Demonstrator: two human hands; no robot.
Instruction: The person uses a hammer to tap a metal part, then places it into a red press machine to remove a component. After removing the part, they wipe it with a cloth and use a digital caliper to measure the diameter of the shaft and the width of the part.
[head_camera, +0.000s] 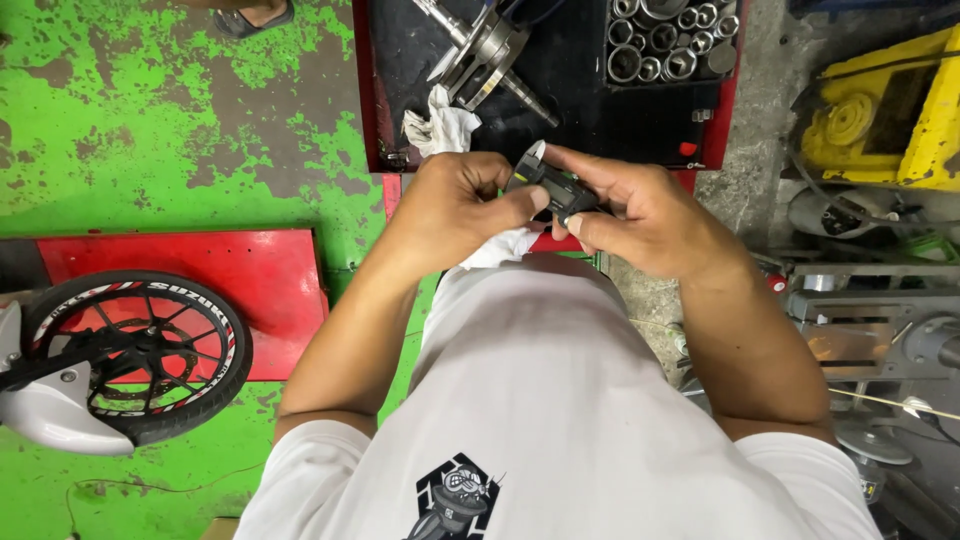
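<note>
1. Green-painted workshop floor (150, 120) lies below; a red tool tray (365, 100) sits far.
2. Both hands pinch a digital caliper (552, 185) at chest height: left hand (455, 205), right hand (640, 215).
3. Seemingly a measuring step; next calls for steady thumb pressure on its slider.

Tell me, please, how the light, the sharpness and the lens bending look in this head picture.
In the head view the light is even and soft, without hard shadows; the shiny steel crank part shows small glare; the left hand, the right hand and the small dark measuring device are sharp; the wide lens curves the edges near the black spoked wheel.
</note>
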